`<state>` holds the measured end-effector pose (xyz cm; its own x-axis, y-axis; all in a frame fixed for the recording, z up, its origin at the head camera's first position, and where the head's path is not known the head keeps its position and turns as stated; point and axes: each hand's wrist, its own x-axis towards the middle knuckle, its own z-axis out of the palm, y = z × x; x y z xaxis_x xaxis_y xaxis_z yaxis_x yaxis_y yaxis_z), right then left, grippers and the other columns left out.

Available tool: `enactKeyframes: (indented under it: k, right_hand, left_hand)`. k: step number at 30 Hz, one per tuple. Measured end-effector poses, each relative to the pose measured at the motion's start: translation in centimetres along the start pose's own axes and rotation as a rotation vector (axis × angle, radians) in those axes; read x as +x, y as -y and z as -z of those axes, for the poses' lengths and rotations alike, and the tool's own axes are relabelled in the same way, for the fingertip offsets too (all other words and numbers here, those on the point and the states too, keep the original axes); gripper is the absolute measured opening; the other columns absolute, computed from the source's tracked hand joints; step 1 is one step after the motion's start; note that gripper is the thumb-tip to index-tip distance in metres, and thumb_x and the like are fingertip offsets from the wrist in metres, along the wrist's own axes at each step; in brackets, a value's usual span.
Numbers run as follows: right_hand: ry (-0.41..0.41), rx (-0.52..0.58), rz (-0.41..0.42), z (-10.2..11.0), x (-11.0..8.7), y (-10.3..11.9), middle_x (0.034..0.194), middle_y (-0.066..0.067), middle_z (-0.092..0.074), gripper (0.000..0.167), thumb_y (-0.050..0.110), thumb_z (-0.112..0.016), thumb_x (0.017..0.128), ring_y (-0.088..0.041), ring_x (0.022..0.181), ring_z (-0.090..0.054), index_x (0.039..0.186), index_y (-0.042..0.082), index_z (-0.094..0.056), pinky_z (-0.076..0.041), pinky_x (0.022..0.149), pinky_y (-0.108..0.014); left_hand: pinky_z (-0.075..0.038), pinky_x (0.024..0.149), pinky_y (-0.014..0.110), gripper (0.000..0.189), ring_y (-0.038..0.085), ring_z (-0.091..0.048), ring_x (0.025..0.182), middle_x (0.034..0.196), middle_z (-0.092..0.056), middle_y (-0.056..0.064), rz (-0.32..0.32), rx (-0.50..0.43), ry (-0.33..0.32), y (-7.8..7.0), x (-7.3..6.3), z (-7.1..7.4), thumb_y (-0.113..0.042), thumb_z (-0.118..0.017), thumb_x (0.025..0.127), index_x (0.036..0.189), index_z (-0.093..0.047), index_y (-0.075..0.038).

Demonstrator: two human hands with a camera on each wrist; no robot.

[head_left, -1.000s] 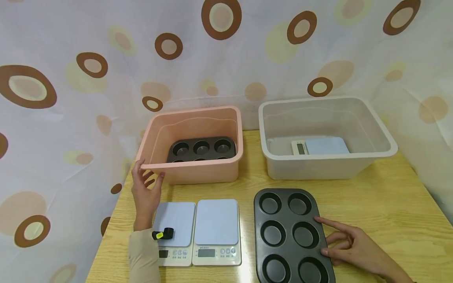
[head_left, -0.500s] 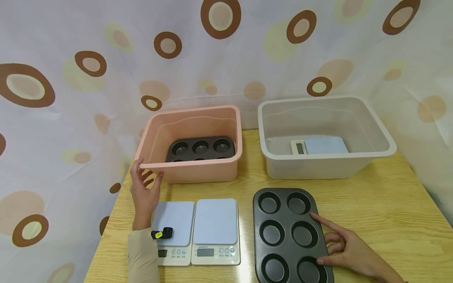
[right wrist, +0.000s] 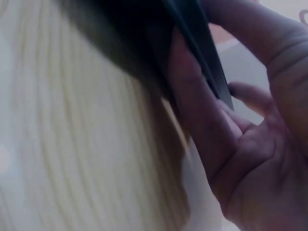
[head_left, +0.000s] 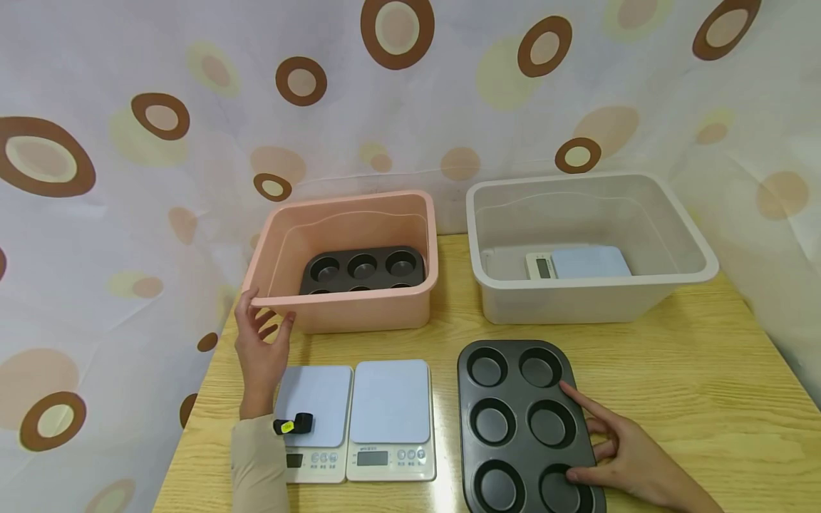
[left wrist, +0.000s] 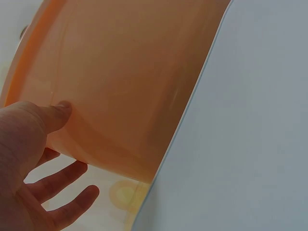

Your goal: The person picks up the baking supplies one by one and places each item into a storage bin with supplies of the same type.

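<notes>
At the near left corner of the pink plastic bin [head_left: 365,311], my left hand [head_left: 261,354] holds the rim. In the left wrist view its thumb [left wrist: 58,115] lies against the bin's outer wall, and two fingers stand apart from it. My right hand [head_left: 631,452] grips the right edge of a dark muffin pan [head_left: 521,434], thumb and index finger on top. Other fingers reach under the pan's edge, as the right wrist view shows. Another dark muffin pan [head_left: 381,265] lies inside the pink bin, its near part hidden by the front wall.
Two kitchen scales, a left one [head_left: 323,399] and a right one [head_left: 393,410], lie side by side near the left forearm. A grey-white bin [head_left: 564,306] at back right contains another scale [head_left: 586,262]. A patterned curtain [head_left: 410,107] hangs behind the wooden table [head_left: 693,356].
My right hand has shifted slightly left, its thumb and index finger now further over the muffin pan's edge. The left hand stays at the pink bin's corner.
</notes>
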<state>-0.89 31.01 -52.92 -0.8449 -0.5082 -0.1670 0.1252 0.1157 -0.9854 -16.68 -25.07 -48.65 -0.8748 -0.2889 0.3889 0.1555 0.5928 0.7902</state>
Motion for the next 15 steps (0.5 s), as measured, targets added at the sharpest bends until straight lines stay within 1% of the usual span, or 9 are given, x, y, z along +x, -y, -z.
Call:
enactKeyframes:
  k: [4, 7, 9, 11, 15]
  right_hand:
    - [-0.027, -0.011, 0.013, -0.3, 0.1, 0.1, 0.122, -0.011, -0.080, 0.111, -0.002, -0.082, 0.093, -0.031, 0.091, -0.084, 0.177, 0.018, -0.013, -0.069, 0.080, -0.038]
    - [-0.024, 0.014, 0.030, -0.6, 0.3, 0.0, 0.124, -0.014, -0.080, 0.113, -0.006, -0.081, 0.092, -0.032, 0.094, -0.084, 0.177, 0.014, -0.010, -0.069, 0.079, -0.042]
    - [-0.021, 0.024, 0.050, -0.7, 0.4, 0.0, 0.123, -0.015, -0.080, 0.114, -0.008, -0.081, 0.091, -0.033, 0.095, -0.084, 0.176, 0.012, -0.008, -0.069, 0.079, -0.043]
    - [-0.021, 0.025, 0.065, -0.9, 0.4, 0.1, 0.119, -0.015, -0.082, 0.115, -0.009, -0.080, 0.091, -0.031, 0.096, -0.084, 0.176, 0.012, -0.007, -0.069, 0.079, -0.042]
    - [-0.032, 0.003, 0.117, -1.2, 0.5, 0.3, 0.110, -0.016, -0.084, 0.115, -0.011, -0.080, 0.091, -0.028, 0.095, -0.084, 0.176, 0.010, -0.006, -0.069, 0.079, -0.039]
  left_hand:
    - [-0.057, 0.104, 0.054, 0.077, 0.043, -0.068, 0.136, 0.167, -0.052, 0.016, -0.003, 0.005, -0.008, 0.1, 0.0, 0.0, -0.013, -0.077, 0.102, 0.165, -0.035, -0.024]
    - [-0.057, 0.103, 0.050, 0.076, 0.042, -0.068, 0.135, 0.166, -0.053, 0.016, -0.012, -0.001, -0.011, 0.2, 0.1, 0.0, -0.013, -0.078, 0.102, 0.165, -0.035, -0.024]
    - [-0.057, 0.103, 0.051, 0.076, 0.043, -0.068, 0.135, 0.166, -0.053, 0.017, -0.016, -0.005, -0.010, 0.2, 0.1, -0.1, -0.013, -0.077, 0.102, 0.165, -0.035, -0.024]
    - [-0.057, 0.104, 0.054, 0.076, 0.043, -0.068, 0.136, 0.166, -0.052, 0.016, -0.013, -0.007, -0.008, 0.2, 0.0, -0.1, -0.013, -0.077, 0.103, 0.165, -0.035, -0.024]
    - [-0.056, 0.104, 0.059, 0.076, 0.043, -0.067, 0.137, 0.167, -0.052, 0.016, -0.003, -0.004, -0.008, 0.1, 0.0, -0.1, -0.012, -0.077, 0.103, 0.165, -0.034, -0.024]
